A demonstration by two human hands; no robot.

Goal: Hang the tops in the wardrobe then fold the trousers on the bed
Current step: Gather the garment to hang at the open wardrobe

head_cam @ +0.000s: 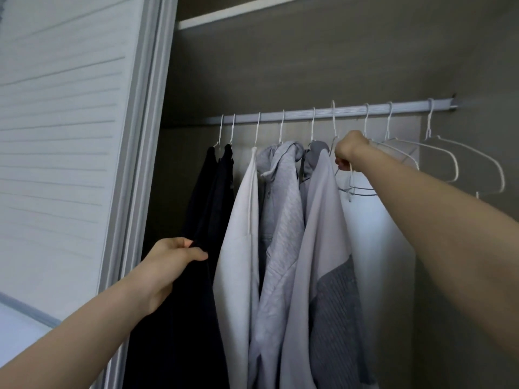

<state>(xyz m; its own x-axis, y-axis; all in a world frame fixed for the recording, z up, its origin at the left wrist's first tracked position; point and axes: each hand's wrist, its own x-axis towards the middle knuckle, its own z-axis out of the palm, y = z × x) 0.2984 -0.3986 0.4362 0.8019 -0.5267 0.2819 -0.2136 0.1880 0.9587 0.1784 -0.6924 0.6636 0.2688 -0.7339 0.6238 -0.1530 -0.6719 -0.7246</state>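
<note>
In the open wardrobe, nearest the camera, the left hand (pixel 171 261) pinched the edge of a black hanging top (pixel 196 220) between thumb and curled fingers, low on the garment's left side. Right of it hung a plain white top (pixel 238 220), a light grey quilted hoodie with drawstring (pixel 280 209) and a pale lilac-and-grey panelled top (pixel 320 220), each on a white wire hanger, packed close and touching.

Further in and higher, the right hand (pixel 349 151) was clenched round an empty white wire hanger (pixel 355 189), gripping it near the neck just right of the panelled top; whether its hook sat on the rail could not be told. Three more empty white wire hangers (pixel 449 155) hung further right, spaced apart.

At the back, the pale grey metal rail (pixel 295 115) ran across the brown wardrobe wall (pixel 309 66), a white shelf edge (pixel 241 9) above. A white slatted sliding door (pixel 61 136) stood at left.
</note>
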